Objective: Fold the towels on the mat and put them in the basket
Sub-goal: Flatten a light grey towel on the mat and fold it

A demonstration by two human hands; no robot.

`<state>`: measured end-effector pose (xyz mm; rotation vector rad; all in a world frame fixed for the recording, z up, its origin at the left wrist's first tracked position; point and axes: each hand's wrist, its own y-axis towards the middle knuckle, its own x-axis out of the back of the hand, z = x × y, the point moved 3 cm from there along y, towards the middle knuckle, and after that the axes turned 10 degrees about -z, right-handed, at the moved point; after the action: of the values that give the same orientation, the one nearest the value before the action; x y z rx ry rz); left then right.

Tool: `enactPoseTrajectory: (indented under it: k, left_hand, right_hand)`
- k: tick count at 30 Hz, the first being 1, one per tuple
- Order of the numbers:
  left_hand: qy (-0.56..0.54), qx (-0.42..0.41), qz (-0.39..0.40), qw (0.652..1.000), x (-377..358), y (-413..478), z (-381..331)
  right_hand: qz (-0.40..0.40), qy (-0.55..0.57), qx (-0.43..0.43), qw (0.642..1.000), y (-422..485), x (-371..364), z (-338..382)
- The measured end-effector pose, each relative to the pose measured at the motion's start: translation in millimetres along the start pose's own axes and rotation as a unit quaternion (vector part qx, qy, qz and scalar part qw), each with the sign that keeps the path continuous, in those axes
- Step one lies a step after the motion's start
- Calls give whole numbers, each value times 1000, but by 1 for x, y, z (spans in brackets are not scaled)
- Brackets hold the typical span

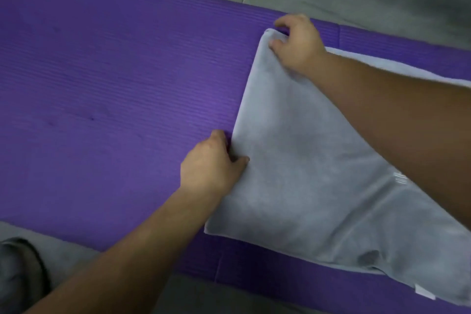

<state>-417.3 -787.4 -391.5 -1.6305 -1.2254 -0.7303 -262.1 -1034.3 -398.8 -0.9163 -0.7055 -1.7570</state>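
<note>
Left hand (211, 168), right hand (297, 44) — fingers curled, pinching grey towel (293, 160) on mat (102, 84).

Dim, even indoor light with a cool cast. The whole frame is soft and slightly smeared. Faint broad shadows lie on the towel (293, 160) at centre right, beside a small pale glint. The mat (102, 84) edges bow slightly toward the corners. The lower left is darkest and most blurred.

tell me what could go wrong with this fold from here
The left hand and right hand pinch only one edge of the towel, so its creased right part may fold in unevenly. The towel's near end lies close to the mat's edge and could drag onto the floor.
</note>
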Motion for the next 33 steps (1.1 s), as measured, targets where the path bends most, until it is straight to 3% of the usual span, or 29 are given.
enactPoseTrajectory:
  k: [4,10,16,22,26,29,31,33]
  left_hand:
    - [5,21,62,998,0,-22,20]
    - [-54,1,38,998,0,-34,30]
    - [-233,129,-66,962,36,-18,93]
    - [-171,193,-203,945,89,6,180]
    - [-236,216,-146,936,101,2,216]
    - [-380,212,-112,893,107,-13,217]
    - [-451,178,-112,867,113,-25,199]
    - [-461,114,-95,875,111,-35,168]
  right_hand:
    - [75,-45,-12,996,28,-4,14]
    - [146,-86,32,985,38,-3,28]
    - [66,3,81,995,50,-22,79]
    - [45,47,136,989,59,-72,176]
    - [50,59,152,985,53,-90,211]
    - [68,33,154,985,46,-80,211]
    - [82,36,148,985,43,-62,202]
    - [113,93,122,982,36,-41,187]
